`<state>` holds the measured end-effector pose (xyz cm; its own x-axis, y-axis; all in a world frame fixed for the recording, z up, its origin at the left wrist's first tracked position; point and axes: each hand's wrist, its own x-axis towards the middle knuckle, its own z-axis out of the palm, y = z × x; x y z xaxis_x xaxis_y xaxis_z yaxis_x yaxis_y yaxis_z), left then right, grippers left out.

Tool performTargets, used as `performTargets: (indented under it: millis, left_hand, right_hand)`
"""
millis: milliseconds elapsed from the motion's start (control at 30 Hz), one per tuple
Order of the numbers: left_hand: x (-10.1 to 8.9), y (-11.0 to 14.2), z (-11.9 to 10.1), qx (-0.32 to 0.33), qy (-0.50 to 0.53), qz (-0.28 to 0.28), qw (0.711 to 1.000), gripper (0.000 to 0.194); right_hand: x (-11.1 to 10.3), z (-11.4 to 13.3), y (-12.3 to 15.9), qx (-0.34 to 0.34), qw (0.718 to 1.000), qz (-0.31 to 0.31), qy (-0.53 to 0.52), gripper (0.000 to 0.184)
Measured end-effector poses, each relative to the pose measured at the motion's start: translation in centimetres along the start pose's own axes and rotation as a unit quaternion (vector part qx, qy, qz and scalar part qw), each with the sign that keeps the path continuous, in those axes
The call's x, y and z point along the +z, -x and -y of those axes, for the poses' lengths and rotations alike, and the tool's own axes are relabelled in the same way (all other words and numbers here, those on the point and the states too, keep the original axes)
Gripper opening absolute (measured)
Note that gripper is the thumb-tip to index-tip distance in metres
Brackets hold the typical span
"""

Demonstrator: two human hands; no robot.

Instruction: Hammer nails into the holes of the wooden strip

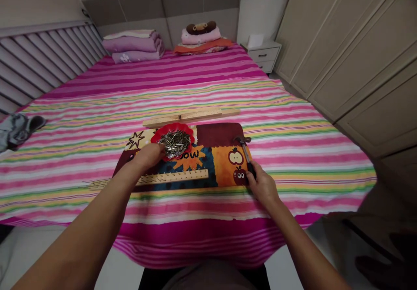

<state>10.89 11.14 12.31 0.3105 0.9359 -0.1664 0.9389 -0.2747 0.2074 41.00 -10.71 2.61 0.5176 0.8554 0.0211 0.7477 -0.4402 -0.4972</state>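
A red scalloped bowl (155,138) stands on a patterned mat (220,134) and holds a heap of nails (176,143). At the bowl's near left edge, my left hand (153,154) reaches to the nails with fingers drawn together; what is between the fingertips is hidden. My right hand (262,185) is closed around the black handle of a hammer (246,154), whose metal head lies over the mat's right edge. In front of the bowl lies a wooden strip (185,175) with nails standing along it, partly covered by my left forearm.
Behind the bowl more wooden strips (198,115) lie on the striped bedsheet (293,129). Folded bedding (133,46) and a stacked pile (202,38) sit by the headboard. Grey clothing (16,131) lies far left. A nightstand (265,55) and wardrobe (342,33) stand right.
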Motion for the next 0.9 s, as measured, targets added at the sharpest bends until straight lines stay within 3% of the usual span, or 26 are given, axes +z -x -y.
performTargets:
  millis: [133, 233, 333, 567, 900]
  left_hand:
    - [-0.6, 2.0, 1.0, -0.043, 0.181, -0.022, 0.982, 0.012]
    - [-0.4, 4.2, 0.9, -0.062, 0.388, -0.02, 0.919, 0.026]
    - [-0.1, 6.8, 0.1, -0.069, 0.505, -0.042, 0.86, 0.043]
    - [0.2, 11.2, -0.8, -0.138, 0.61, -0.055, 0.779, 0.048]
    - [2.1, 13.3, 0.7, -0.176, 0.664, -0.12, 0.716, 0.044]
  right_hand:
    - [0.3, -0.2, 0.0, -0.007, 1.0, -0.015, -0.003, 0.047]
    - [0.4, -0.3, 0.0, -0.012, 1.0, -0.024, -0.007, 0.046]
    - [0.4, -0.3, 0.0, -0.015, 1.0, -0.027, -0.002, 0.045]
    - [0.3, -0.4, 0.0, -0.025, 0.999, -0.03, 0.001, 0.046]
    - [0.2, -0.2, -0.1, 0.002, 1.0, -0.01, 0.003, 0.049]
